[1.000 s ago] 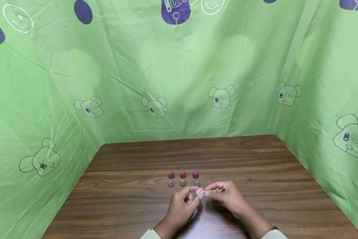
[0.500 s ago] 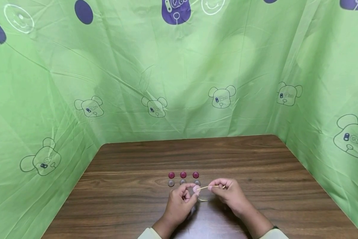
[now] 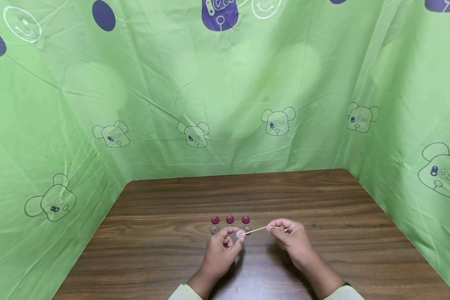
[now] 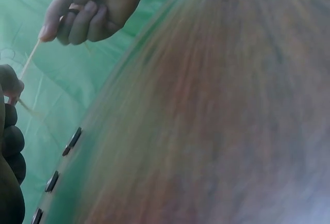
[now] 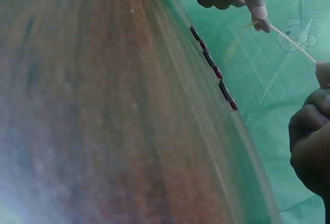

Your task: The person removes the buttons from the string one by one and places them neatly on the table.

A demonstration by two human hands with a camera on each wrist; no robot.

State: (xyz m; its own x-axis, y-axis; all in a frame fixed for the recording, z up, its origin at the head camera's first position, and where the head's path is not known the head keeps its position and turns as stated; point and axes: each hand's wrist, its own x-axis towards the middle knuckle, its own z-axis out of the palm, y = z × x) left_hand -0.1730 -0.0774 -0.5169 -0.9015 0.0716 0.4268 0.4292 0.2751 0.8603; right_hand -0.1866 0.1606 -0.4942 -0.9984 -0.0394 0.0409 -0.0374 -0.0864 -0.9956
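Between the thumb and index finger of my left hand (image 3: 219,253) is a pale pink button (image 3: 240,233), pinched at its edge. A thin yellow cord (image 3: 255,230) passes through the button and runs taut up to my right hand (image 3: 294,239), whose thumb and index finger pinch it. In the right wrist view the button (image 5: 262,25) shows edge-on, and a loose tail of the cord (image 5: 240,37) hangs on its other side. Both hands are raised over the wooden table, just in front of the laid-out buttons.
Three dark red buttons (image 3: 230,219) lie in a row on the brown table (image 3: 164,241). Nearer, a row of grey-brown buttons (image 3: 214,230) is partly hidden by the left hand and pink button. Green printed cloth (image 3: 225,83) surrounds the table on the sides shown.
My right hand has moved up and right, drawing the cord out through the button. My left hand has shifted left and slightly up with the button, and the cord's stretch between the hands is longer.
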